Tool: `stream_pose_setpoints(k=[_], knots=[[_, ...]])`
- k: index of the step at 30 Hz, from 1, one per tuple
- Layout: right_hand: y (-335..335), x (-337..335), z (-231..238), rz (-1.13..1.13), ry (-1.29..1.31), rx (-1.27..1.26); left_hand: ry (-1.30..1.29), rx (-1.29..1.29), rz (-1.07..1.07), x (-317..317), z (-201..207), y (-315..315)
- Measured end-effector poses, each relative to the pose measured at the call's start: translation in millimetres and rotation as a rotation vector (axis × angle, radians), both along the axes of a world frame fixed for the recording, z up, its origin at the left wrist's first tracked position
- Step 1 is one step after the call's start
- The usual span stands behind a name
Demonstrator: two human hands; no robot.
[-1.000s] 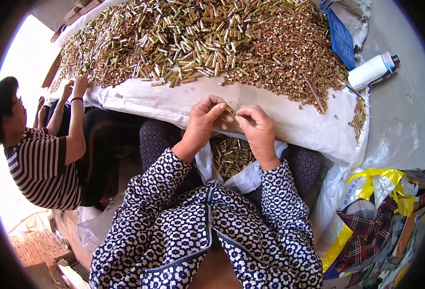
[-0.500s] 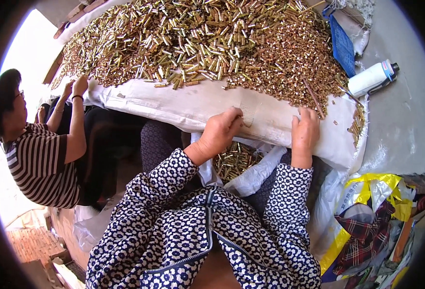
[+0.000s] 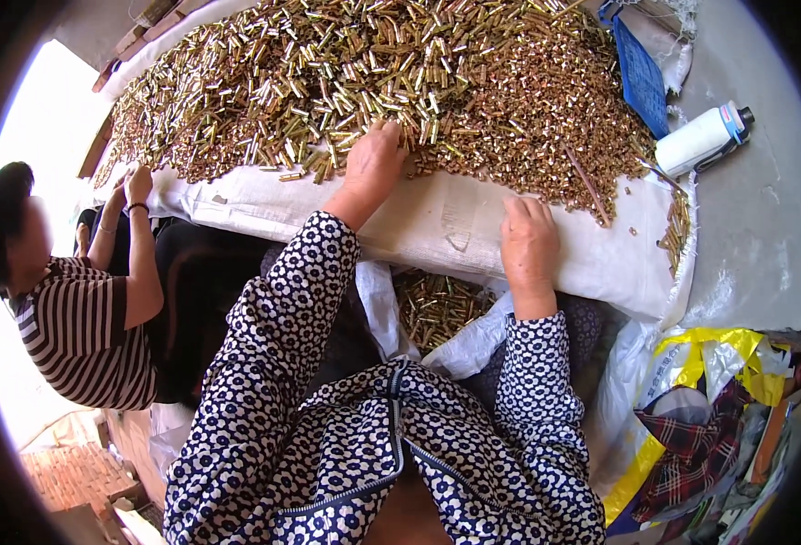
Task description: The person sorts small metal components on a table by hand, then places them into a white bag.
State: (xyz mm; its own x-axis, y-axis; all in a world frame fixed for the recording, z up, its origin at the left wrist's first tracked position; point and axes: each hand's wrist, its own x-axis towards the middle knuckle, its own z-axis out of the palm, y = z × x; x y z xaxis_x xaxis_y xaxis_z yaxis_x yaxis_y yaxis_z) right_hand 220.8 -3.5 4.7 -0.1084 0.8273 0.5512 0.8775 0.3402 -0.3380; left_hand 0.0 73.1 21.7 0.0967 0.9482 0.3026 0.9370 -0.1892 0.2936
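Observation:
My left hand (image 3: 375,165) is stretched forward to the near edge of a heap of long brass-coloured metal tubes (image 3: 346,82). Its fingers are bent down and closed among the tubes; their tips are hidden. My right hand (image 3: 529,240) is above the white cloth (image 3: 459,213), just in front of a heap of small copper-coloured metal pieces (image 3: 546,109). Those fingers are curled, and I cannot make out what is in them. Below the cloth's front edge, between my knees, a white plastic bag (image 3: 475,350) lies open around many finished-looking metal tubes (image 3: 441,307).
A person (image 3: 82,300) in a striped shirt sits at left, hands at the heap's edge. A thin brown stick (image 3: 587,186) lies on the small pieces. Beyond are a blue plastic tray (image 3: 638,80) and a white bottle (image 3: 702,142); bags and plaid cloth (image 3: 696,445) fill the lower right.
My left hand has moved from above the front of the cloth forward to the tubes. My right hand has shifted left and slightly toward me. The other person's hands have lowered slightly.

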Motion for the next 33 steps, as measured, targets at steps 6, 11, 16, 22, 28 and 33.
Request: stream_pose_setpoints(k=[6,11,16,22,28,33], knots=[[-2,0,2,-0.001,0.025,0.011,-0.005,-0.114,0.070,10,0,2],[-7,-2,-5,0.046,0.135,0.022,-0.186,0.120,-0.092,4,1,-18],[-11,-8,-6,0.226,0.491,-0.036,-0.105,0.125,-0.296,7,-3,-55],[-21,-25,7,0.346,0.847,-0.311,-0.205,-0.066,-0.308,9,-3,-74],[-25,-30,7,0.401,0.944,-0.356,-0.657,-0.306,-0.340,11,8,-91],[-27,-33,1,0.445,1.120,-0.508,-0.778,-0.403,-0.335,9,9,-95]])
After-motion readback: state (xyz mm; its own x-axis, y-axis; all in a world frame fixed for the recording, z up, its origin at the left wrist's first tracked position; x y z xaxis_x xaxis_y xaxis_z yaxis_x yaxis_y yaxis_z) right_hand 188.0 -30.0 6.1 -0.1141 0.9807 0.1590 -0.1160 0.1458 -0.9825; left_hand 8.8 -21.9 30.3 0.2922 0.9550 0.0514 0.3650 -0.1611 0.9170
